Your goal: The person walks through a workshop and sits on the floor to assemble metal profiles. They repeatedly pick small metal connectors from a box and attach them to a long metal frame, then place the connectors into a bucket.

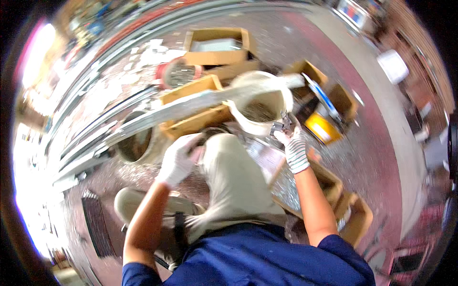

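My right hand [293, 145], in a white striped work glove, is closed on a small grey metal bracket [281, 125] beside the near right rim of a white bucket [253, 125]. Dark material lies inside that bucket. Next to my raised knee is my left hand [179, 159], in a white glove; motion smears its fingers, so I cannot make out whether they hold anything. A long pale metal channel [191, 106] stretches ahead of both hands, passing over the bucket and an open wooden box [195, 121].
A yellow container [323, 128] stands right of the bucket. Near my right forearm is a box of small metal parts [287, 188]. Farther off are a cardboard box [217, 58] and a red-rimmed spool [177, 73]. Another bucket [135, 141] and long metal bars [102, 66] lie left.
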`<action>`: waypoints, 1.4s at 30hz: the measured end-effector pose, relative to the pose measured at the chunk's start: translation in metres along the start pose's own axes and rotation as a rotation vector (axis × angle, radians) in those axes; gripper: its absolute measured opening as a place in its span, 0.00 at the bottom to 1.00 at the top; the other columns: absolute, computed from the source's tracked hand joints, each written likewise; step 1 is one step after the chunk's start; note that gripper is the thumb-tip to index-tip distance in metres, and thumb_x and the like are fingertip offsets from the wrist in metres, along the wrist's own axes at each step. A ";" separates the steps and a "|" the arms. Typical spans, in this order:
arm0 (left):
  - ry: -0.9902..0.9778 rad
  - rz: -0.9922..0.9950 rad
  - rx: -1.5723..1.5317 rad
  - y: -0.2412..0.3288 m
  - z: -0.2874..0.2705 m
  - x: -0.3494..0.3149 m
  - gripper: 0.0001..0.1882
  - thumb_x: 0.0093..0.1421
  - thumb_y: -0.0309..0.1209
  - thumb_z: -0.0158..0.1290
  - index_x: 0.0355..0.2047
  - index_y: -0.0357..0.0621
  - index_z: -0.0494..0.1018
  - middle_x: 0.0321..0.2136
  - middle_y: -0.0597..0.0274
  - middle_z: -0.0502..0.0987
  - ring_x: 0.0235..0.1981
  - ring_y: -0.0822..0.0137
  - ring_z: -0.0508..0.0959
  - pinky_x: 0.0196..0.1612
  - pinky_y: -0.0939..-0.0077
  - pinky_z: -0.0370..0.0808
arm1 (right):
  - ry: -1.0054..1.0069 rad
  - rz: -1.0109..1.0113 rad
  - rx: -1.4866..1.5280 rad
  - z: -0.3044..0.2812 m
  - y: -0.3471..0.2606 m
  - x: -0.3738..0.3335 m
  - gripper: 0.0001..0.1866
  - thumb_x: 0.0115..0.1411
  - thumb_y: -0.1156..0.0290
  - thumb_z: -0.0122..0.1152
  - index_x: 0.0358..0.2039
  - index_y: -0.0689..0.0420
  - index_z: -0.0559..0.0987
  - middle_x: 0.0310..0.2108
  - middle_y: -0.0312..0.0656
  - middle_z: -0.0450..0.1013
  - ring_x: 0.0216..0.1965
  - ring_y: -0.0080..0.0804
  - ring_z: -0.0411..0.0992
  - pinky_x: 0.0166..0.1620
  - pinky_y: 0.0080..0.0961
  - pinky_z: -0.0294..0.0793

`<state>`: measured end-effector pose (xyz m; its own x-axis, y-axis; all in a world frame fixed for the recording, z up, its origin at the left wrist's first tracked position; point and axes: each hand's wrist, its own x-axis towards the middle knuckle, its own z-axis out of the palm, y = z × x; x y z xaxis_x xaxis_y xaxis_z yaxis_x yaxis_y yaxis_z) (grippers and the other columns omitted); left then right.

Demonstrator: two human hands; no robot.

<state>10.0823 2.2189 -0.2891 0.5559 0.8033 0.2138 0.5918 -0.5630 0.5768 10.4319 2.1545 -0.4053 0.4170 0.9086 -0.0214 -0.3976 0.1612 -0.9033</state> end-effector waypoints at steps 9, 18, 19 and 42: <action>0.359 -0.228 -0.601 -0.090 0.017 0.015 0.29 0.55 0.26 0.64 0.58 0.38 0.70 0.45 0.55 0.79 0.43 0.67 0.81 0.48 0.73 0.78 | -0.348 0.243 -0.022 0.257 0.074 0.041 0.28 0.61 0.73 0.67 0.60 0.62 0.71 0.50 0.38 0.74 0.49 0.25 0.72 0.56 0.22 0.71; 0.406 -0.357 -0.514 -0.153 0.006 -0.033 0.23 0.64 0.28 0.57 0.58 0.38 0.70 0.45 0.61 0.76 0.46 0.70 0.77 0.49 0.74 0.75 | -0.390 0.503 0.094 0.314 0.143 0.024 0.20 0.65 0.68 0.62 0.56 0.60 0.75 0.44 0.37 0.78 0.40 0.23 0.77 0.42 0.19 0.78; 0.434 -0.359 -0.698 -0.157 0.008 -0.033 0.22 0.65 0.28 0.55 0.58 0.38 0.69 0.45 0.63 0.76 0.46 0.71 0.76 0.49 0.74 0.75 | -0.398 0.530 0.111 0.317 0.148 0.027 0.19 0.65 0.69 0.62 0.55 0.60 0.76 0.42 0.35 0.78 0.37 0.21 0.76 0.42 0.18 0.78; 0.482 -0.667 -1.457 -0.167 0.036 -0.027 0.19 0.70 0.40 0.51 0.54 0.42 0.70 0.47 0.60 0.77 0.47 0.64 0.79 0.53 0.63 0.77 | -0.354 -0.311 -0.701 0.300 0.147 0.014 0.18 0.62 0.73 0.64 0.52 0.65 0.77 0.45 0.43 0.78 0.44 0.30 0.75 0.54 0.29 0.74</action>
<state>9.9894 2.2846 -0.4199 0.0656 0.9494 -0.3071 -0.5188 0.2953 0.8023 10.1339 2.3064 -0.4101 0.0961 0.9485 0.3019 0.3412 0.2535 -0.9052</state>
